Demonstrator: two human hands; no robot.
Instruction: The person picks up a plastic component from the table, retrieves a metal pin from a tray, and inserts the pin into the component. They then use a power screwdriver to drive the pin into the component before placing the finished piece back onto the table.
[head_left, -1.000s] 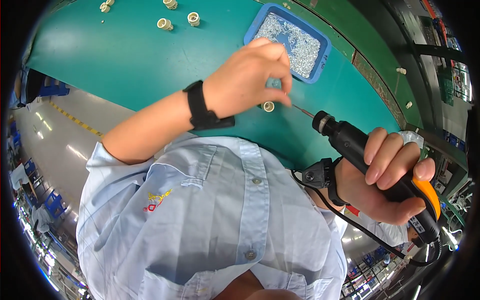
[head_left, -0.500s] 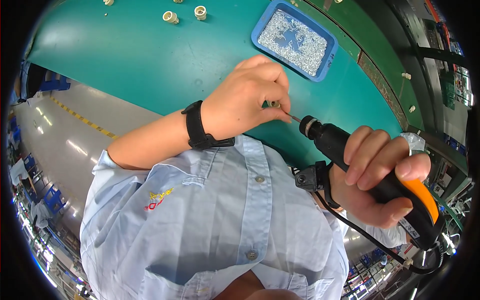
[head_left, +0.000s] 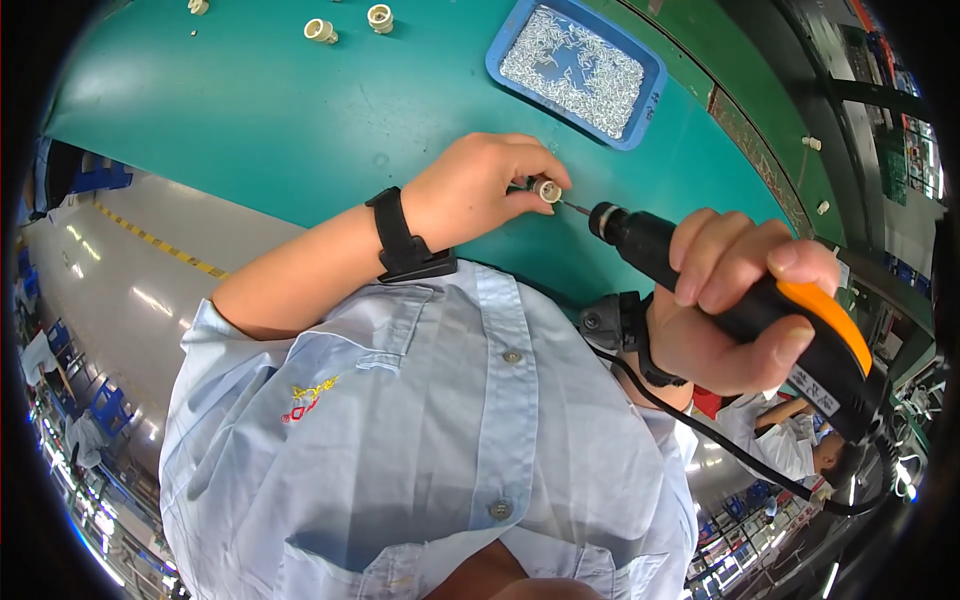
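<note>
My left hand [head_left: 480, 185] pinches a small cream cylindrical socket [head_left: 548, 191] between thumb and fingers, its hollow end turned towards the right. Part of the socket is hidden by the fingers. In my right hand [head_left: 745, 290] is a black and orange electric screwdriver [head_left: 645, 243], fingers wrapped round its body. Its thin bit points left at the socket, the tip close to the rim; whether they touch I cannot tell. Beyond my hands, a blue tray [head_left: 648, 108] holds a heap of small silver screws or pins.
Two similar cream sockets [head_left: 380, 18] stand on the green table [head_left: 230, 120] at the far left, with another piece [head_left: 198, 6] near the edge. More small parts [head_left: 812, 143] lie along the green ledge at right. A black cable [head_left: 730, 465] hangs from the screwdriver. Another person [head_left: 785, 435] is at lower right.
My left hand has turned, so the socket's hollow end now shows. The screwdriver has shifted slightly up and left. Tray and loose sockets appear slightly higher and further left in the view.
</note>
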